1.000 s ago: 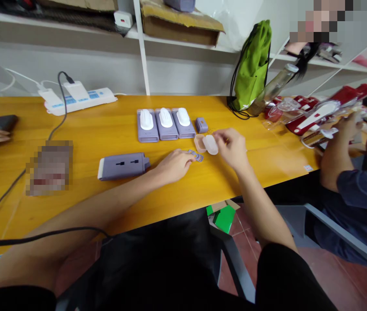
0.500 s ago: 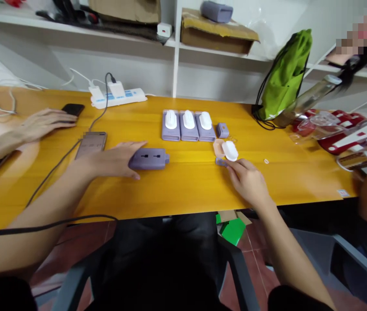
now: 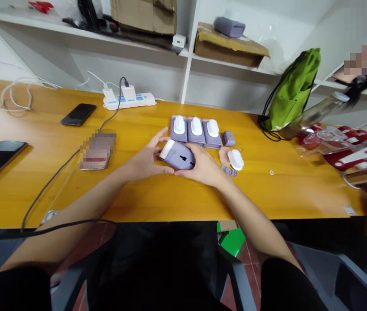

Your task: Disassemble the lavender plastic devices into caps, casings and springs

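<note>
A purple plastic case point(image 3: 180, 156) with a white end and small black plug-shaped marks is lifted between my two hands. My left hand point(image 3: 147, 160) curves round its white end, thumb below and index finger stretched out. Closed on the other end is my right hand point(image 3: 204, 166), covering part of the marks. Just behind stand three purple cases point(image 3: 179, 134), each with a white oval piece point(image 3: 196, 126) on top. To the right are a small purple block point(image 3: 228, 138), a loose white oval piece point(image 3: 235, 160), a peach-coloured pad point(image 3: 224, 155) and a flat purple strip point(image 3: 228, 171).
Phones lie at left, one a black phone point(image 3: 78, 114), near a dark cable point(image 3: 50, 179) and a white power strip point(image 3: 129, 101). At right are a green drawstring bag point(image 3: 295, 90), a clear bottle point(image 3: 316, 114) and red-and-white items point(image 3: 342, 147). Another person sits at the right edge.
My right hand has left the flat strip and moved left onto the purple case. The case is now raised and turned between both hands. Another person's hand at left has gone from view.
</note>
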Motion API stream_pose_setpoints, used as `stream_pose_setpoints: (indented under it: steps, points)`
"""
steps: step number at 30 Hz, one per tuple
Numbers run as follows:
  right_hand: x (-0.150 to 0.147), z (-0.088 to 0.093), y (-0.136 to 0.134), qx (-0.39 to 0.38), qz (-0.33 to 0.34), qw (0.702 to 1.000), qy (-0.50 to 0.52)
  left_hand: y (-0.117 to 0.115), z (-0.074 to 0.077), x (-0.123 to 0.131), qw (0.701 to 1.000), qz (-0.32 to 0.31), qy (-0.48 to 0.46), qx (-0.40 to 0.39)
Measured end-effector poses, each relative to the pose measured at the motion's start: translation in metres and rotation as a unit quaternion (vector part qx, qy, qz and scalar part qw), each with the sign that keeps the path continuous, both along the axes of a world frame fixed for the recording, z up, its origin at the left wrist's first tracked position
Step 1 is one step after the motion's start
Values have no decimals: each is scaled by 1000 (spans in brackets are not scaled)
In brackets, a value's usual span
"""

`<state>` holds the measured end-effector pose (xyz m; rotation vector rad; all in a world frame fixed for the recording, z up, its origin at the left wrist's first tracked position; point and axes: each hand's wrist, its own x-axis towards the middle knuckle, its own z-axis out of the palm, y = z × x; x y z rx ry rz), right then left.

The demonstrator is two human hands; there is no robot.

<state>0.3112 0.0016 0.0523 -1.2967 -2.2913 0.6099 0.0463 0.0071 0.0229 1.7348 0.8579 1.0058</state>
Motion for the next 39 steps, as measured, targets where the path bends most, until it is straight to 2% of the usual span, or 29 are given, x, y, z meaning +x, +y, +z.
stream_pose_setpoints:
  steps: [3,5,8,12,17,22,28,35,39]
  points:
    - [3,-13,-8,-11,-31,998,49,-3,-5,2,991,-13,-76,-105]
    - [2,-18,-14,-17,-20,997,74,-6,-3,4,990,12,-96,-106]
    - [-2,-16,-19,-17,26,990,138,-10,3,4,991,49,-108,-60]
    - [-7,-6,-20,-18,79,970,228,-14,11,-1,995,49,-86,3]
    - [-13,-9,-19,16,83,959,272,-17,22,-3,994,57,-13,92]
    - [-10,-22,-17,120,77,955,261,-22,31,1,989,49,23,139]
    - [-2,-25,-7,211,103,946,225,-25,38,6,983,35,47,175]
    - [2,-29,-4,186,117,949,227,-24,39,6,978,37,81,188]
    - [0,-37,-6,106,92,951,274,-23,39,6,982,38,66,175]
